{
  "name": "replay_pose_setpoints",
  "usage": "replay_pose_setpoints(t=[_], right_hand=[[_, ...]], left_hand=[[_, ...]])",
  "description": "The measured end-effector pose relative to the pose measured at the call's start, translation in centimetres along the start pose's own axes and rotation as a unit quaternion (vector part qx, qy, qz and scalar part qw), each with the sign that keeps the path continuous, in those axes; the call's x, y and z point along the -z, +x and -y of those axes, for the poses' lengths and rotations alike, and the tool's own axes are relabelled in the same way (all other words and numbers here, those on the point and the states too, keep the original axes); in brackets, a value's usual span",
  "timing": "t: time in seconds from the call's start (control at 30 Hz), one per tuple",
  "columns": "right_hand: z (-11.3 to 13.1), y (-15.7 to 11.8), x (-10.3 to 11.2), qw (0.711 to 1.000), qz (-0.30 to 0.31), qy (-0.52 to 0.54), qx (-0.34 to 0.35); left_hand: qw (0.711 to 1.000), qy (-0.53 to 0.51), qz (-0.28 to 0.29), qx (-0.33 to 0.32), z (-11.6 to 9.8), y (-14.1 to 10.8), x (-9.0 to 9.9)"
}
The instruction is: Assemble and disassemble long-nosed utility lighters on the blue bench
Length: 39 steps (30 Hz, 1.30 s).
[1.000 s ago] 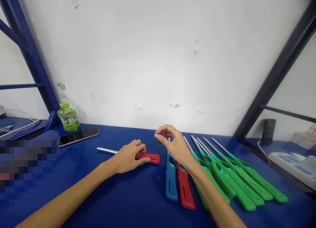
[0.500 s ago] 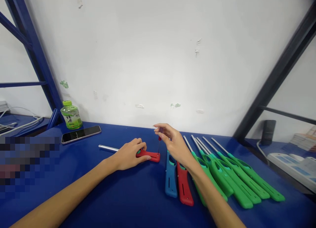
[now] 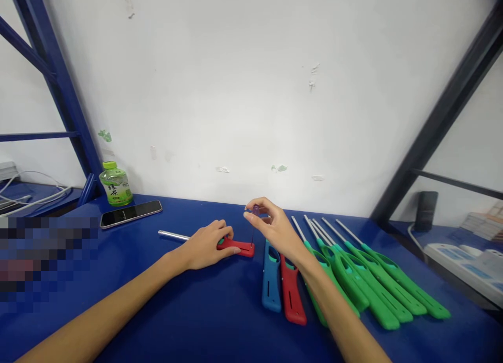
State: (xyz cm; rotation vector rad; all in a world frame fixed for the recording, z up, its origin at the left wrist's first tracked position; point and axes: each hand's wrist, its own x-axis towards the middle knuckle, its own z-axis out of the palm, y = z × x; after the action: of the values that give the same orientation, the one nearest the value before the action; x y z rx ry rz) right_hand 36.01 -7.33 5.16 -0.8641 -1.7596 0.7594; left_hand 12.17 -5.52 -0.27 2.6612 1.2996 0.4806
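A red long-necked lighter [image 3: 245, 249] lies across the blue table, its metal tube pointing left. My left hand [image 3: 210, 245] is closed around its middle and presses it to the tabletop. In my right hand [image 3: 269, 219] is a thin screwdriver [image 3: 256, 210] with a dark red-purple handle, pinched between thumb and fingers. Its shaft stands upright, with the tip at the right end of the red lighter's handle. Just right of this lie a blue lighter [image 3: 271, 282] and a second red lighter [image 3: 293, 295], partly under my right hand and forearm.
Several green lighters [image 3: 377, 279] lie side by side on the right of the table [image 3: 188, 316]. At the back left are a phone [image 3: 131, 213] and a green-capped bottle [image 3: 117, 185]. The white wall [image 3: 220, 90] rises behind; a power strip [image 3: 463, 266] sits far right.
My right fingers have shifted around the screwdriver handle, showing more of its top. The lighter and my left hand stay in place; the view has moved slightly.
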Motion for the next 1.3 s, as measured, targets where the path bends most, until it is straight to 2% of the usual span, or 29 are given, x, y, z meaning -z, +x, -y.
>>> replay_pose_setpoints(t=[0.5,0.93,1.13,1.3], right_hand=[[0.04,0.26,0.49,0.999,-0.045,-0.006,-0.008],[0.43,0.09,-0.08,0.999,-0.044,0.000,0.001],[0.34,0.18,0.22,0.997,-0.070,-0.013,-0.003],[0.40,0.15,0.27,0.998,-0.055,-0.007,-0.002]], left_hand=[[1.000,0.011,0.006,0.006,-0.17,0.05,0.13],[1.000,0.021,0.006,0.005,-0.06,0.13,0.02],[1.000,0.027,0.012,0.008,-0.42,0.12,0.34],[1.000,0.029,0.010,0.006,-0.40,0.12,0.29]])
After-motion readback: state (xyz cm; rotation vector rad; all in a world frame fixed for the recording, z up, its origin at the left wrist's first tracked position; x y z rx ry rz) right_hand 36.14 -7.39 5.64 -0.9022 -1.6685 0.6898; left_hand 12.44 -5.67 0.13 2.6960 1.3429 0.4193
